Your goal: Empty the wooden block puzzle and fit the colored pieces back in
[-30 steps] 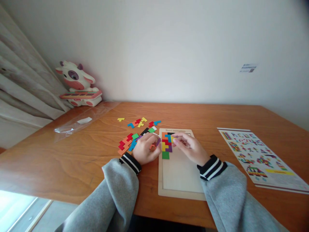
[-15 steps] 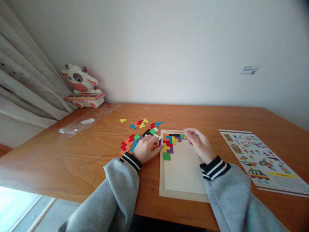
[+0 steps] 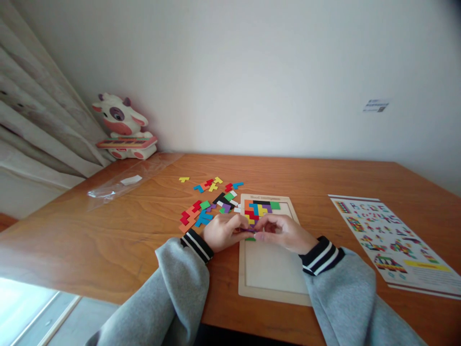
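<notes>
My left hand [image 3: 225, 231] is closed in a pinch on a purple puzzle piece [image 3: 248, 229], held over the left side of a pale wooden tray [image 3: 273, 299]. Reaching in from the other side, my right hand [image 3: 284, 232] has its fingertips closed at the right end of that same piece. Fingers hide part of it. In the tray's upper left, coloured pieces lie fitted together, among them a green square [image 3: 275, 205], a black bar [image 3: 260, 203] and a red piece [image 3: 249, 214]. A green piece [image 3: 249, 239] shows just under the fingers.
Loose pieces lie left of the tray, including blue ones [image 3: 204, 218] and orange ones [image 3: 192, 214]. A printed pattern sheet [image 3: 392, 240] rests at the right. A clear plastic bag [image 3: 126, 185] and a cow toy with a keyboard [image 3: 124, 129] stand at the back left.
My right hand has moved from the tray's top edge down and left to meet my left hand. The left hand has shifted slightly right, and a purple piece now shows between them.
</notes>
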`<state>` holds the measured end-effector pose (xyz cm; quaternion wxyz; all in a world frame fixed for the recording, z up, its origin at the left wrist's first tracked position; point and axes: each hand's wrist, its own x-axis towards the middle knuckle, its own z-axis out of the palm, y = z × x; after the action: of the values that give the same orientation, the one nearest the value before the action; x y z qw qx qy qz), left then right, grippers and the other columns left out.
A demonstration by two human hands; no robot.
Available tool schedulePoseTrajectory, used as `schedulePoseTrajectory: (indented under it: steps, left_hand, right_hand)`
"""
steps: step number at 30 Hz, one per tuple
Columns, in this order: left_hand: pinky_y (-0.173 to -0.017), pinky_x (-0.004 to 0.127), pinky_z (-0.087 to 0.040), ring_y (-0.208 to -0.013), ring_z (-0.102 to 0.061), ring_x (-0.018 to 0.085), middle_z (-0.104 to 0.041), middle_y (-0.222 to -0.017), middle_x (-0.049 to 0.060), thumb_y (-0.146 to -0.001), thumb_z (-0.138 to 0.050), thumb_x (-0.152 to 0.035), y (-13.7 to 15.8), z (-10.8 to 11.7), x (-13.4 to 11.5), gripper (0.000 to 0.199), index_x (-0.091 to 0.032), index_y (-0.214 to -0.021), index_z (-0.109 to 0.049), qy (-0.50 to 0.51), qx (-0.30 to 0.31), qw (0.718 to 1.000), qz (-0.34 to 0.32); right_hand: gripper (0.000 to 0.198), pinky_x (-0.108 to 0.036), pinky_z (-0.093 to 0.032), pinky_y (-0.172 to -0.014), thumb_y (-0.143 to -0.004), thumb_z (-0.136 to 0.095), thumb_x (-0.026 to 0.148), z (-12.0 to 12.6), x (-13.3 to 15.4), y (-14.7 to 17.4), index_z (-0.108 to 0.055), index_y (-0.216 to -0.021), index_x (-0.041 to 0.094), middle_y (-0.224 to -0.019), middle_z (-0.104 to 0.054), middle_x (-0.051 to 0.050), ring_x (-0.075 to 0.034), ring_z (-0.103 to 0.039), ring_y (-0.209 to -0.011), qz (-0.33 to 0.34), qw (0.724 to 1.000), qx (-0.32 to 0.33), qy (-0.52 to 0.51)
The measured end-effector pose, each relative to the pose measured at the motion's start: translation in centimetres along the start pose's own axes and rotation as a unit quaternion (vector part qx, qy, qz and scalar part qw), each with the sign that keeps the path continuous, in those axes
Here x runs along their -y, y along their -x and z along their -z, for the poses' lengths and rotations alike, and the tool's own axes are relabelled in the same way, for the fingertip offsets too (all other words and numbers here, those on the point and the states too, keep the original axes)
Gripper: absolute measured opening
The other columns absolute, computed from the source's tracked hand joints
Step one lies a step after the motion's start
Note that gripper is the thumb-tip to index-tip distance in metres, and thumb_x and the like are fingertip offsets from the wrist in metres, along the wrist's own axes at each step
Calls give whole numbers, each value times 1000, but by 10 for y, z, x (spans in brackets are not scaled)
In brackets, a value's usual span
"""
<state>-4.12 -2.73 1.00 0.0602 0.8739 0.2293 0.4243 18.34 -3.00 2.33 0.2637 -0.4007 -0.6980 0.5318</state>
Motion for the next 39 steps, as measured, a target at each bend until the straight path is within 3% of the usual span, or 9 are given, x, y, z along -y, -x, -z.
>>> schedulePoseTrajectory:
  steps: [8, 13, 16, 18, 23, 28, 32, 36, 39]
  left_hand:
    - [-52, 20, -49, -57, -65, 10, -72, -76, 0, -96, -58, -40, 3, -1, 0, 22, -19, -95, -54, -25, 19, 999, -19]
    - [-57, 22, -53, -62, -68, 12, -71, -76, 1, -91, -63, -48, -1, 0, -2, 36, -17, -106, -53, -36, 33, 999, -14]
    - [-76, 30, -59, -87, -72, 18, -73, -97, 8, -89, -64, -51, -5, 14, 4, 45, -18, -117, -51, -73, 28, 996, -39]
    - [-87, 38, -57, -100, -69, 23, -71, -106, 11, -88, -65, -51, -4, 31, 14, 47, -18, -119, -53, -121, 35, 992, -13]
    - [-91, 41, -55, -100, -66, 26, -71, -103, 10, -81, -71, -54, 11, 64, 39, 49, -18, -113, -62, -172, 93, 978, 74]
    - [-92, 36, -54, -102, -64, 22, -71, -106, 8, -90, -65, -42, 16, 48, 33, 35, -22, -119, -66, -133, 139, 979, 69]
    - [-93, 36, -54, -105, -65, 22, -68, -110, 9, -91, -63, -39, 15, 32, 27, 38, -26, -126, -64, -138, 178, 971, 79]
    - [-87, 35, -56, -95, -67, 20, -71, -102, 7, -92, -63, -37, 16, 30, 31, 31, -25, -120, -67, -123, 174, 972, 98]
    - [-89, 34, -55, -100, -67, 19, -72, -108, 7, -91, -65, -32, 14, 32, 32, 28, -22, -118, -66, -77, 161, 978, 104]
  right_hand:
    - [40, -26, -37, -56, -76, -73, 57, -11, 2, 1, -65, -83, 18, -73, -58, 0, -12, -47, -62, 18, 999, -1, 29]
    - [39, -27, -41, -60, -86, -63, 56, -8, 0, -1, -66, -82, 18, -75, -63, -2, -14, -54, -66, 38, 998, -19, 37]
    - [39, -29, -46, -66, -86, -61, 57, -2, -4, -3, -66, -85, 18, -80, -68, -4, -16, -60, -73, 39, 997, -70, 18]
    - [41, -30, -47, -68, -85, -62, 59, 3, -7, -5, -66, -85, 18, -81, -69, -4, -17, -62, -74, 37, 993, -112, -1]
    - [48, -29, -47, -63, -76, -68, 66, 16, -8, -6, -66, -84, 18, -75, -68, -5, -17, -61, -71, 30, 978, -204, -41]
    - [49, -28, -45, -60, -75, -68, 66, 20, -3, -5, -68, -84, 18, -71, -66, -4, -15, -57, -65, 40, 965, -253, -54]
    - [49, -27, -44, -58, -72, -70, 68, 22, 0, -5, -65, -78, 19, -68, -64, -2, -14, -54, -62, 46, 956, -278, -78]
    - [47, -27, -42, -57, -72, -71, 66, 24, 0, -5, -63, -74, 20, -66, -61, -1, -13, -50, -60, 47, 949, -297, -96]
    - [46, -27, -40, -56, -71, -72, 65, 25, 0, -5, -63, -73, 20, -65, -59, 0, -12, -47, -58, 47, 944, -306, -115]
